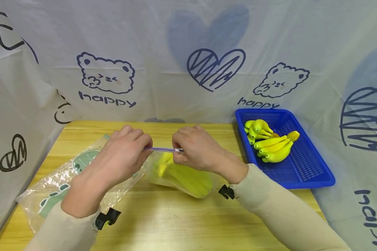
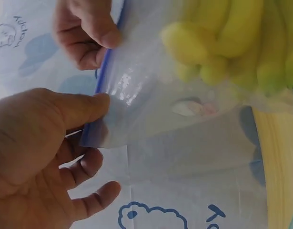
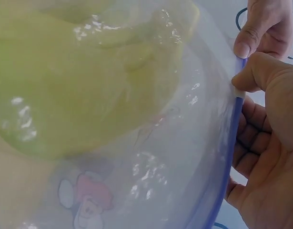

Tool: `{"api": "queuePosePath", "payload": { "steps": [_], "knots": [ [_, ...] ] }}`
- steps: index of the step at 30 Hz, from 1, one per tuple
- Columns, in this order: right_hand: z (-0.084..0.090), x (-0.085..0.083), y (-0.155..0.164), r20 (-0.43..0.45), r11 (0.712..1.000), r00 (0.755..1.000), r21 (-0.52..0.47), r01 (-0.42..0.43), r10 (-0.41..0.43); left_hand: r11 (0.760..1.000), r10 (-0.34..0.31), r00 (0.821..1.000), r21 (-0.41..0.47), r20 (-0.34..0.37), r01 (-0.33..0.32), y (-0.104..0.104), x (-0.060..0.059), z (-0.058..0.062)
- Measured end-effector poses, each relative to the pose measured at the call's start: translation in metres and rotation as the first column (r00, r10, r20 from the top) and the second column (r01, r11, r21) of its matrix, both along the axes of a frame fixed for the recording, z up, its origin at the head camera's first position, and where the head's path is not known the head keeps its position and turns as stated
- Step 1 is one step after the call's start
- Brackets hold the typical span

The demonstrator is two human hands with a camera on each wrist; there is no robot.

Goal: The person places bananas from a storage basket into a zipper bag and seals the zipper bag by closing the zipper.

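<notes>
A clear zip bag (image 2: 141, 105) with a blue-purple top strip hangs between the two hands, above the table. Inside it is a bunch of yellow-green bananas (image 1: 188, 176). My left hand (image 1: 124, 151) pinches one end of the strip between thumb and forefinger; in the left wrist view its other fingers spread loosely below. Close by, my right hand (image 1: 198, 148) pinches the small white slider (image 3: 239, 93) on the strip. A small red and white print (image 3: 91, 195) shows on the bag in the right wrist view.
A blue plastic basket (image 1: 311, 170) stands at the table's right, holding two banana bunches (image 1: 274, 150). Another clear bag (image 1: 81, 160) with green cartoon prints lies on the left, partly under my left forearm. Printed white cloth (image 1: 163, 87) encloses the wooden table (image 1: 163, 223).
</notes>
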State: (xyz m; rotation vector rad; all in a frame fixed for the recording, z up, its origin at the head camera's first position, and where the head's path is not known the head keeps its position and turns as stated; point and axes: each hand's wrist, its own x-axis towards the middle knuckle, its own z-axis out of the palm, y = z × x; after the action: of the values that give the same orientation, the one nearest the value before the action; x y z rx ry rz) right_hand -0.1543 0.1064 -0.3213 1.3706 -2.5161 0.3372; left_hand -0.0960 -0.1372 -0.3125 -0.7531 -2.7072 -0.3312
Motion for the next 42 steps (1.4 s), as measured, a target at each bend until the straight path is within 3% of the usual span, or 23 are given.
{"api": "queuePosePath", "payload": {
  "steps": [5, 15, 30, 42],
  "knots": [
    [-0.005, 0.000, 0.000, -0.042, 0.999, 0.998, -0.013, -0.051, 0.051, 0.998, -0.021, 0.999, -0.059, -0.028, 0.019, -0.001, -0.001, -0.004],
    [-0.005, -0.004, 0.018, -0.019, 0.995, 0.995, 0.021, -0.093, 0.094, 0.998, 0.046, 0.997, -0.050, 0.064, -0.043, -0.014, -0.001, -0.004],
    [0.006, -0.011, 0.053, 0.062, 0.992, 0.995, 0.100, -0.082, 0.076, 0.998, 0.065, 0.992, -0.015, 0.112, -0.064, -0.023, 0.000, -0.001],
    [-0.006, -0.009, 0.066, 0.080, 0.999, 0.997, 0.051, -0.005, 0.001, 0.998, 0.048, 0.995, 0.029, 0.090, -0.051, -0.020, -0.002, -0.005]
  ]
}}
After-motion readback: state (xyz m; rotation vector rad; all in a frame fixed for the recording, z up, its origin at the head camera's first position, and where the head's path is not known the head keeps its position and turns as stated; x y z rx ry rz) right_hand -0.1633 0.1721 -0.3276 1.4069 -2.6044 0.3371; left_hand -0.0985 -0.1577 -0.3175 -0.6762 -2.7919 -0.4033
